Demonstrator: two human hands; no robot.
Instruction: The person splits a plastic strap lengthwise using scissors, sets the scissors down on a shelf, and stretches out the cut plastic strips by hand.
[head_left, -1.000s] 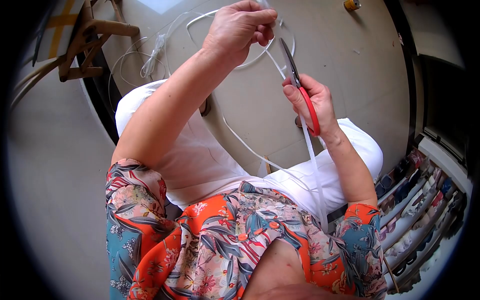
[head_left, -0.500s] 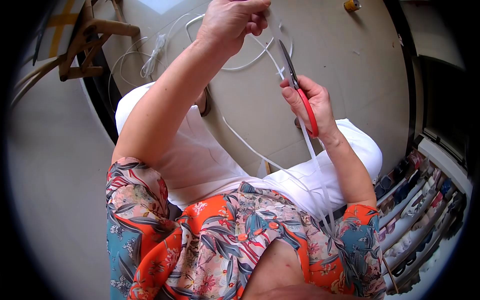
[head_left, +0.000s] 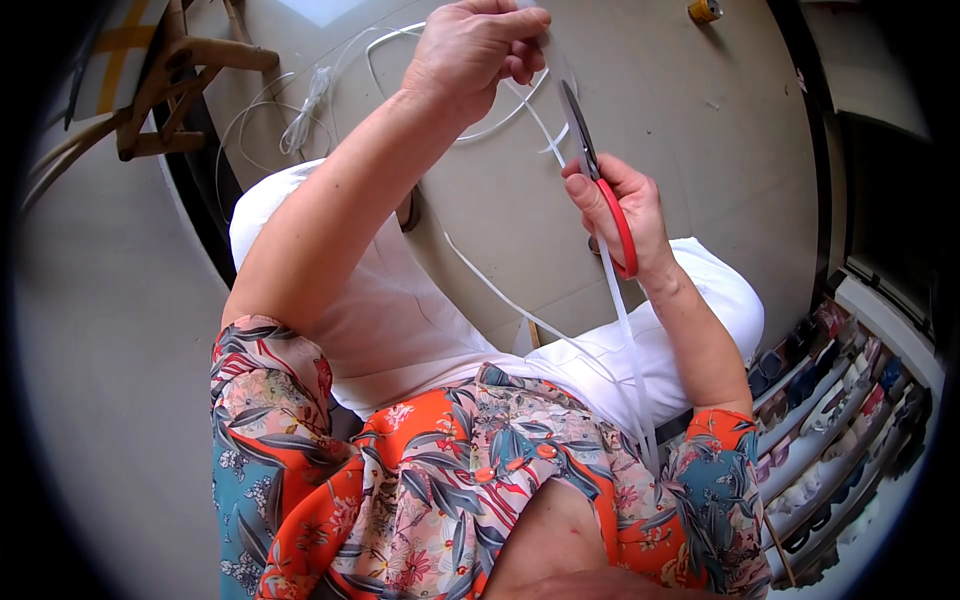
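Observation:
My right hand is closed round scissors with red handles and dark blades that point up and away from me. A flat white strap runs beneath this hand and down across my lap to my shirt; whether the fingers also grip it is hidden. Higher up, my left hand pinches a thin translucent strip, which hangs blurred from the fingertips towards the scissor tips. Whether the blades touch it I cannot tell. Beyond the scissors, more white strap loops over the floor.
A bundle of clear cord lies on the tiled floor at the left. Wooden furniture legs stand at upper left. A yellow can lies far off, and a shoe rack is at my right.
My left hand has shifted slightly right and down, still pinching. The white strap beyond the scissors has moved a little. My right hand and the scissors have hardly moved.

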